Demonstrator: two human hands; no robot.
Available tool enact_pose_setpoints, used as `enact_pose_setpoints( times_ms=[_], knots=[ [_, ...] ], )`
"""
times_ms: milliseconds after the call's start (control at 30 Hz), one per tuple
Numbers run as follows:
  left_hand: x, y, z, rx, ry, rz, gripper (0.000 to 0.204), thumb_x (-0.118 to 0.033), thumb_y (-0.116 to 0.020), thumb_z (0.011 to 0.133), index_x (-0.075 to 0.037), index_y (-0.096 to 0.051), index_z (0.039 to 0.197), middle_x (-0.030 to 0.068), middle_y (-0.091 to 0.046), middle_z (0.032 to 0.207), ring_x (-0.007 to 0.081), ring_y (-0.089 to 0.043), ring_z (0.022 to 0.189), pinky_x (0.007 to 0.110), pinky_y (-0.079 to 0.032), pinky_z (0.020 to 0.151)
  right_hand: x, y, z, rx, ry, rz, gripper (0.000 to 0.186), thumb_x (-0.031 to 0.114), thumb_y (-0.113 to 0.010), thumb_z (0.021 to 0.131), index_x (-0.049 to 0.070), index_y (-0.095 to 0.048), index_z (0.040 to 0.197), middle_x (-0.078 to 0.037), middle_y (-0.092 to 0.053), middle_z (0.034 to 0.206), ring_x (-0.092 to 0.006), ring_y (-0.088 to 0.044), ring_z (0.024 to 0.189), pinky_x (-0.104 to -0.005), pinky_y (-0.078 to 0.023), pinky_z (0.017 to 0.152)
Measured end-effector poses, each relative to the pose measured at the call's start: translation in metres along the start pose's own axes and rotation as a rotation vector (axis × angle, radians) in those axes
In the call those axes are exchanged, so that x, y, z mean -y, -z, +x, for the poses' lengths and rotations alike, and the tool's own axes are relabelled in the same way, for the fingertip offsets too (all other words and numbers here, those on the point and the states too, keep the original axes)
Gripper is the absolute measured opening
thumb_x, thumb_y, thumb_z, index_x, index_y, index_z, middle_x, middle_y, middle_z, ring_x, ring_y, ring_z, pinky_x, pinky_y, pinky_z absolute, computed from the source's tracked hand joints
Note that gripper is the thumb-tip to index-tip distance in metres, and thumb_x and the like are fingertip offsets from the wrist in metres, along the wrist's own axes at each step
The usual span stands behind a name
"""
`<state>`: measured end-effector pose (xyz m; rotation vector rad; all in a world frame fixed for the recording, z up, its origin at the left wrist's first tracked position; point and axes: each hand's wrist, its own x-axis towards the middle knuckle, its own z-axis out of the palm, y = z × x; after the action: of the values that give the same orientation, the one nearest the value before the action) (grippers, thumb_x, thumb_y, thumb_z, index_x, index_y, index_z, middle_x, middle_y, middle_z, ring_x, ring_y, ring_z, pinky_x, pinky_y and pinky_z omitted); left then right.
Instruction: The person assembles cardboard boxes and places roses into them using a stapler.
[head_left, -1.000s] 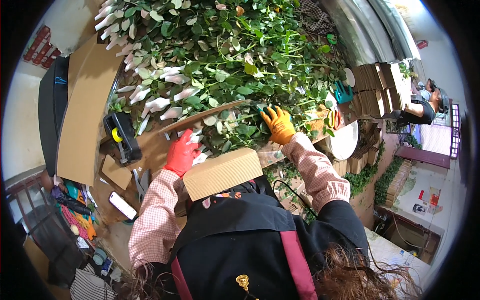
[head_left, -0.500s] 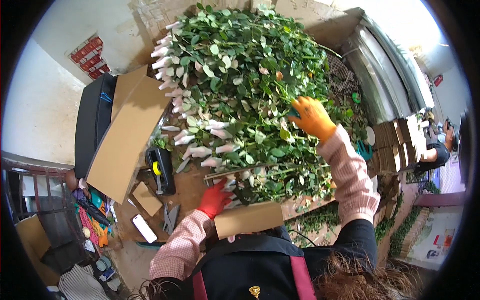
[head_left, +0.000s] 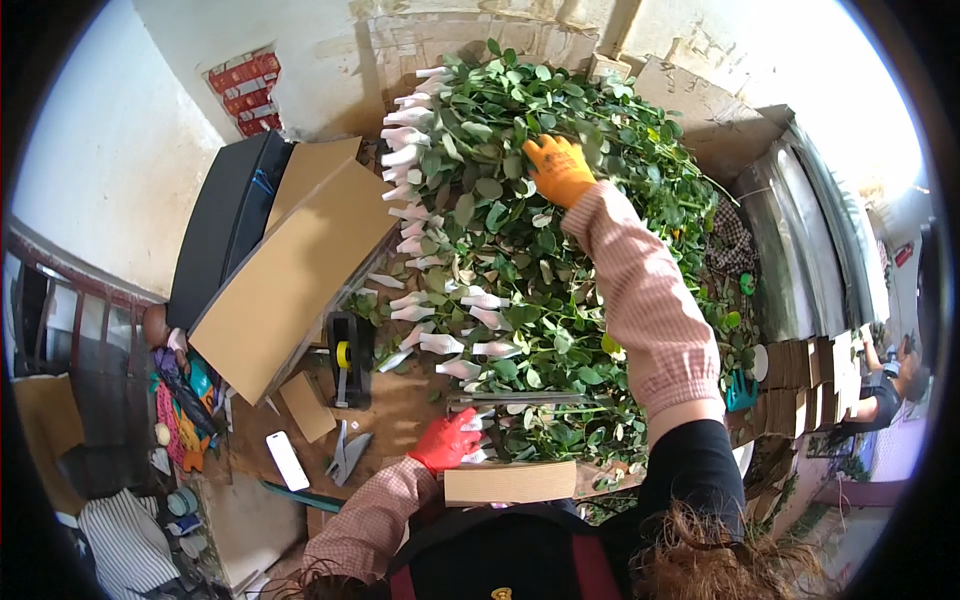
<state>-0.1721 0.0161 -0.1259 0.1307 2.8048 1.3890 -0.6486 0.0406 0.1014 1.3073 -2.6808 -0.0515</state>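
Note:
A thick pile of leafy cut flowers, apparently roses (head_left: 560, 240), covers the table, with their pale-sleeved heads (head_left: 405, 135) pointing left. My right hand (head_left: 560, 170), in an orange glove, reaches over the far part of the pile. Its fingers are curled into the foliage and seem to close on a leafy stem; the leaves beside it are blurred. My left hand (head_left: 446, 441), in a red glove, is at the near edge, with its fingers closed round sleeved flower heads (head_left: 480, 425). These lie between a thin flat bar (head_left: 520, 398) and a cardboard piece (head_left: 510, 484).
Left of the pile are a black tape dispenser (head_left: 350, 360), pliers-like cutters (head_left: 347, 455), a white phone (head_left: 287, 460) and a large cardboard sheet (head_left: 290, 275). Stacked cardboard (head_left: 800, 390) and wrapped sheets (head_left: 800, 240) stand at right. Another person (head_left: 885, 395) is farther right.
My right hand has moved farther away and slightly left, over the far part of the pile. My left hand stays at the near flower heads. The whole view has shifted.

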Motion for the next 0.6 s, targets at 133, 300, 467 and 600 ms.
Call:
enact_pose_setpoints(
  times_ms=[133, 300, 467, 600],
  knots=[
    [0.009, -0.014, 0.007, 0.023, 0.117, -0.312, 0.013, -0.017, -0.073, 0.081, -0.008, -0.070, 0.091, 0.0198, -0.059, 0.128, 0.0361, -0.066, 0.086, 0.044, -0.056, 0.075, -0.025, -0.003, -0.046, -0.068, 0.074, 0.314, 0.046, 0.016, -0.065, 0.087, 0.012, -0.050, 0.131, -0.021, -0.054, 0.123, -0.0398, -0.056, 0.113, -0.0471, -0.047, 0.095],
    [0.017, -0.014, 0.016, 0.105, -0.127, 0.189, 0.009, -0.016, -0.070, 0.081, -0.008, -0.065, 0.079, 0.0155, -0.057, 0.116, 0.0354, -0.061, 0.079, 0.045, -0.051, 0.065, 0.063, 0.076, -0.116, -0.240, 0.490, 0.373, 0.042, 0.007, -0.065, 0.076, 0.012, -0.060, 0.117, -0.014, -0.059, 0.097, -0.0367, -0.060, 0.090, -0.0454, -0.050, 0.078],
    [0.001, 0.003, 0.016, 0.035, 0.025, -0.126, 0.010, -0.019, -0.069, 0.081, -0.010, -0.067, 0.085, 0.0145, -0.058, 0.118, 0.0334, -0.060, 0.088, 0.046, -0.049, 0.075, 0.146, 0.145, -0.256, -0.293, 0.747, 0.270, 0.041, 0.018, -0.060, 0.079, 0.011, -0.060, 0.119, -0.009, -0.061, 0.101, -0.0256, -0.063, 0.086, -0.0360, -0.052, 0.069],
    [-0.015, 0.007, 0.019, 0.115, 0.165, -0.440, 0.014, -0.022, -0.069, 0.081, -0.012, -0.068, 0.090, 0.0137, -0.059, 0.119, 0.0318, -0.059, 0.096, 0.047, -0.048, 0.082, 0.114, 0.117, -0.334, 0.168, 0.470, 0.497, 0.042, 0.011, -0.062, 0.079, 0.010, -0.061, 0.121, -0.011, -0.063, 0.106, -0.0312, -0.063, 0.092, -0.0393, -0.054, 0.075]
  ],
)
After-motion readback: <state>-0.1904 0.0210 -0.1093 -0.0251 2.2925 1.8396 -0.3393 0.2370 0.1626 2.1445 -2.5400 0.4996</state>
